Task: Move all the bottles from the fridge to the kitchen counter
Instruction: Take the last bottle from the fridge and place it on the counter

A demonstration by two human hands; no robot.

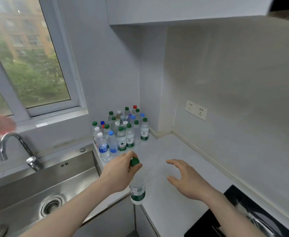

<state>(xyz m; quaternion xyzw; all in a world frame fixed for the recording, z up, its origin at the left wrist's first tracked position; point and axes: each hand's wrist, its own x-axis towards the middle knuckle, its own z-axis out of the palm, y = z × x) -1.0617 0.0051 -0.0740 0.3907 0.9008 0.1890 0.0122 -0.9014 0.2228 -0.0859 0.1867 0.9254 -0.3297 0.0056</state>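
In the head view, we hold one green-capped bottle (137, 184) in our left hand (121, 170), low in the centre of the frame; the fingers pinch it at the neck just under the cap, and the bottle hangs nearly upright, cap towards the top of the frame and base towards the bottom, over the near edge of the kitchen counter (167, 151). We cannot tell whether its base touches the counter yet. Our right hand (186, 177) hovers just to the right of it, fingers spread wide and holding nothing

The cluster of bottles (121, 130) already stands in the counter's corner, above the held bottle in the frame, under the window (29, 65) and right of the sink (43, 189). The fridge is out of sight, so we cannot say how many remain there

The relation that matters, as we judge it: the free counter lies up-frame of the bottle, between it and the cluster, and the left hand is the one carrying it. Keeping the long axis vertical, we would set it down just in front of the cluster
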